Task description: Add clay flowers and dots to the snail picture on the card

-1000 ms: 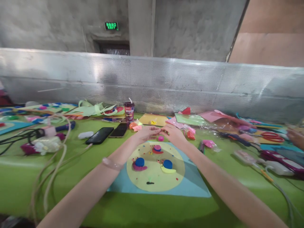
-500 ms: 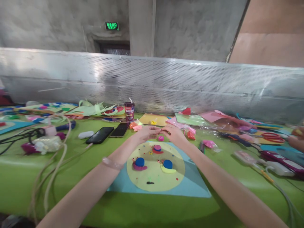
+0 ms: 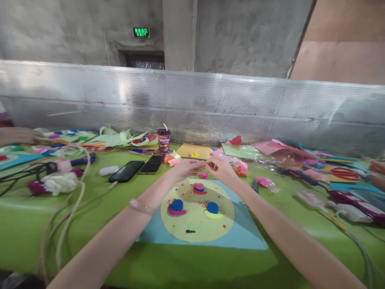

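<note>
My left hand (image 3: 187, 167) and my right hand (image 3: 219, 167) meet fingertip to fingertip above the far edge of a blue sheet (image 3: 249, 237). Both are closed in a pinch; a tiny reddish speck shows between the fingertips, too small to name. Just under them sits a round pink dotted piece (image 3: 203, 175). On the sheet lies a pale yellow paper circle (image 3: 195, 230) with clay snails: one with a blue shell and purple body (image 3: 177, 206), one with a blue shell and yellow body (image 3: 213, 208), and a smaller pink and red one (image 3: 199, 188).
Two phones (image 3: 126, 171) and a drink cup with a straw (image 3: 164, 141) stand to the left, near cables (image 3: 81, 192). Clay packets (image 3: 242, 168), red scissors (image 3: 345, 174) and a purple tool (image 3: 357, 204) lie right. Other people's hands show at the left (image 3: 18, 135) and right (image 3: 377, 178) edges.
My hands stay nearly in place, with the right fingers slightly more curled. Another person's hand has come in at the left edge; the one at the right edge has shifted.
</note>
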Motion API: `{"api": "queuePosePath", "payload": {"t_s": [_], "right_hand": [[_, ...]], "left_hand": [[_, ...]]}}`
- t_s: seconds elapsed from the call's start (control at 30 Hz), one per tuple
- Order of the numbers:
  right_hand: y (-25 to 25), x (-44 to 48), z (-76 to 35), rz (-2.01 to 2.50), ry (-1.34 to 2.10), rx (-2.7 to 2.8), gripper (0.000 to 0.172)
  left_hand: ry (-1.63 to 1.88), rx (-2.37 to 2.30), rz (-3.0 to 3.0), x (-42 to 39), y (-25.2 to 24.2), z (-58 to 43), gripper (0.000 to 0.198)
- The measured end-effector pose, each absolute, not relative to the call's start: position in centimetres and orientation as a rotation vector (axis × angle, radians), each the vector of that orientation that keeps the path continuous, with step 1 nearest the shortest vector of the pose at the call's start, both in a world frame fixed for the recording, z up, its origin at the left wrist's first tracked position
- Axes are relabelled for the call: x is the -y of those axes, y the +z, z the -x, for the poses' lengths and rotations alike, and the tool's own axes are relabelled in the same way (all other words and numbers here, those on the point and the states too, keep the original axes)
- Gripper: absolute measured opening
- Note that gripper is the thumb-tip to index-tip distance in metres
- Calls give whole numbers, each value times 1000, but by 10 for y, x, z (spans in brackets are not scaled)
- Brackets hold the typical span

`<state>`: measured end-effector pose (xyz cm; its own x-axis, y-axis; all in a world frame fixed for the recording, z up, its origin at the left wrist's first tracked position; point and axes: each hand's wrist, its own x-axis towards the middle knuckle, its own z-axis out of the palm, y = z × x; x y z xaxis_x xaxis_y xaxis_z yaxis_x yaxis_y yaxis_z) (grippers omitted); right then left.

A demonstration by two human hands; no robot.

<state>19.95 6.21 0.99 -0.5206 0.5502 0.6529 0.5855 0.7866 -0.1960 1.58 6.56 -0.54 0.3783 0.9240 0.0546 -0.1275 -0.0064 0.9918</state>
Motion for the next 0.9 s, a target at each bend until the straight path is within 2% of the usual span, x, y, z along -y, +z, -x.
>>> {"api": "queuePosePath", "payload": {"t_s": [0.27,0.6,0.9], "right_hand": [[12,-61,-199,870,-62,2240,8],[8,-68,-202,849,-191,2329,21],[10,-63,-201,828,-268,2385,20]], "left_hand": [[1001,-823,-1302,-64,-4,-16,23],[1001,-850,-1281,-68,-7,-16,26],[1004,-864,-1309,-68,-7,-17,23]]}}
